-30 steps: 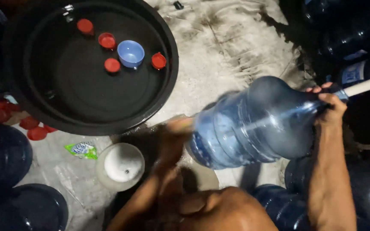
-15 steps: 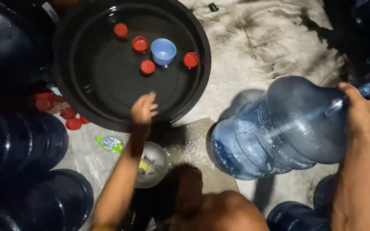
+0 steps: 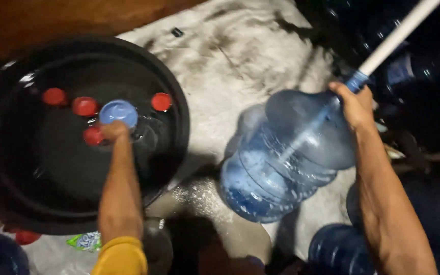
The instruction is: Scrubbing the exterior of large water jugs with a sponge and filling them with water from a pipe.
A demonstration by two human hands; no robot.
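My left hand reaches into a wide black basin of water, fingers closed on the rim of a small blue cup floating there. My right hand grips the neck of a large clear blue water jug, which lies tilted on the wet floor with its base toward me. A white pole with a blue fitting passes by my right hand into the jug's mouth; its shaft shows through the jug wall.
Several red caps float in the basin beside the cup, and more red caps lie on the floor at lower left. A green packet lies near my left elbow. Dark blue jugs crowd the lower right and right side.
My left hand left the jug's base, crossed to the basin's near rim, and now closes on the blue cup. My right hand keeps the jug's neck; the jug sits more upright.
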